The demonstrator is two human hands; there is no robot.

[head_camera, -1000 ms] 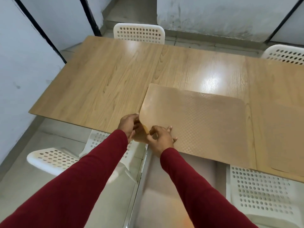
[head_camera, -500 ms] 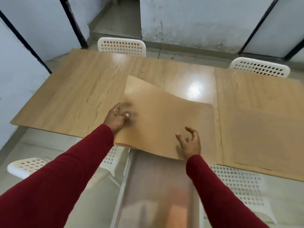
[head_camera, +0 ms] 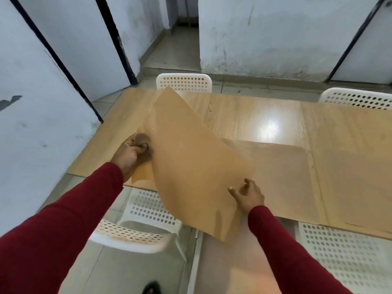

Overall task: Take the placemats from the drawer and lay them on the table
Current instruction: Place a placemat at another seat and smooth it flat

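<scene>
The left hand (head_camera: 131, 154) pinched the lifted tan placemat (head_camera: 191, 166) in a closed grip, above the tabletop (head_camera: 254, 115) edge. The right hand (head_camera: 247, 193), fingers loosely spread, held nothing beside a second placemat (head_camera: 286, 166) lying flat. No writing showed.

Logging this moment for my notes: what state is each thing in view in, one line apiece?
Lifted placemat: raised off the table, curved, gripped at its left edge.
Middle placemat: flat on the table.
Right placemat: flat on the table.
Left hand: pinching the lifted placemat.
Right hand: fingers spread, holding nothing, over the middle placemat.
Table: partly bare.
Chairs: pushed in.
</scene>
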